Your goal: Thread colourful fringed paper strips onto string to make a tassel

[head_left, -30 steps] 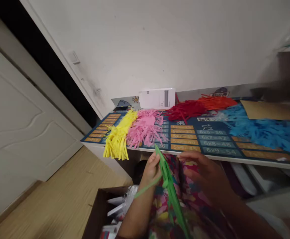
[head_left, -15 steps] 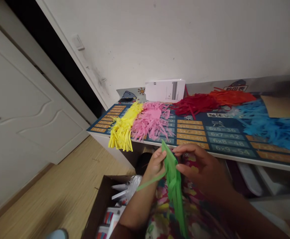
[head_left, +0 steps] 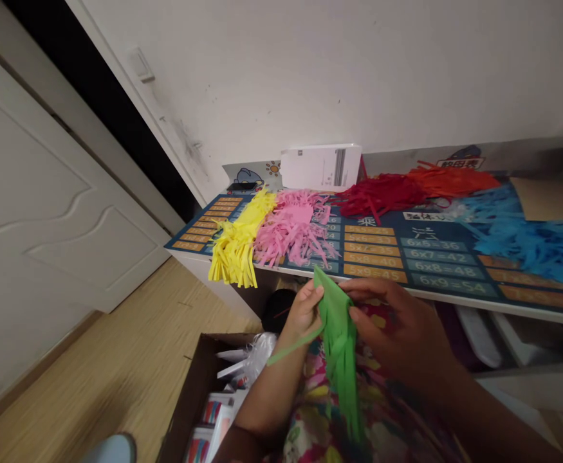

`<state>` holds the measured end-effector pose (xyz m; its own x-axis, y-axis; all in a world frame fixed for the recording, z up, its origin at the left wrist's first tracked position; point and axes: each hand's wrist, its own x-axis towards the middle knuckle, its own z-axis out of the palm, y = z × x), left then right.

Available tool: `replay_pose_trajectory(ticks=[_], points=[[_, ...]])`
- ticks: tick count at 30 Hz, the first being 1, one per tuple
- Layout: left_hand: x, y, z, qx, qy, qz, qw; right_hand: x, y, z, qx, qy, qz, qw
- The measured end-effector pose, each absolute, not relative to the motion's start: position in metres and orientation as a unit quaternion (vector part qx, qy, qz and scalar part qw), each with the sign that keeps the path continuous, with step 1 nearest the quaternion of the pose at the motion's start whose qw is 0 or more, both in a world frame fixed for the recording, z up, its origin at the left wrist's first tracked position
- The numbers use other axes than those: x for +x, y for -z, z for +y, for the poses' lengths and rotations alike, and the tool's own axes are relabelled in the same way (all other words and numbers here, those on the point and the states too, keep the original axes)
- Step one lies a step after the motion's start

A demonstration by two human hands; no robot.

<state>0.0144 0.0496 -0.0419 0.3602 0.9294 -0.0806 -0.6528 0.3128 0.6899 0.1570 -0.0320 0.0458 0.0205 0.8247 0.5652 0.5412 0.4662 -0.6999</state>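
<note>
A green fringed paper tassel [head_left: 338, 334] hangs between my hands, just in front of the table edge. My left hand [head_left: 305, 312] pinches its top left side between thumb and fingers, and one loose green strip trails down to the left. On the other side, my right hand [head_left: 387, 315] has its thumb and forefinger closed on the tassel's upper right edge. A yellow tassel [head_left: 240, 244] and a pink tassel [head_left: 296, 228] lie flat on the table beyond my hands. The yellow fringe droops over the front edge.
Red [head_left: 382, 195], orange [head_left: 455, 182] and blue tassels [head_left: 532, 241] lie on the multiplication-table mat [head_left: 438, 267]. A white package [head_left: 320, 168] leans against the wall. Below on the left stands a brown box [head_left: 189, 386] with packets inside. A white door [head_left: 64, 193] is at far left.
My right thumb and forefinger have closed in on the tassel's right edge, and its upper face now shows wider. My left hand keeps its pinch. The view has shifted slightly.
</note>
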Motion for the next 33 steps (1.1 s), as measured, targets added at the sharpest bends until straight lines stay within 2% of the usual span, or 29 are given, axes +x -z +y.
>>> replay_pose_trajectory(ticks=[4,9,11,15,19,23,28,33], points=[[0.009,0.045,0.051,0.309,-0.554,0.268,0.725,0.156,-0.045,-0.03,-0.521,-0.038,-0.72,0.457],[0.003,0.056,0.054,0.354,-0.542,0.314,0.695,0.162,-0.031,-0.015,-0.544,-0.123,-0.755,0.344],[0.002,0.06,0.051,0.418,-0.546,0.363,0.629,0.164,-0.02,-0.011,-0.577,-0.158,-0.737,0.315],[0.006,0.059,0.03,0.615,-0.544,0.421,0.386,0.163,-0.002,-0.006,-0.68,-0.111,-0.691,0.218],[0.01,0.049,0.012,0.775,-0.407,0.327,0.356,0.164,0.0,-0.004,-0.724,-0.104,-0.669,0.129],[0.012,0.046,0.016,0.824,-0.361,0.3,0.318,0.169,-0.007,-0.001,-0.741,-0.102,-0.655,0.105],[0.015,0.043,0.02,0.837,-0.349,0.344,0.242,0.17,-0.013,-0.002,-0.73,-0.09,-0.671,0.092],[0.009,0.027,0.024,0.852,-0.304,0.351,0.242,0.177,-0.012,0.0,-0.712,-0.095,-0.69,0.083]])
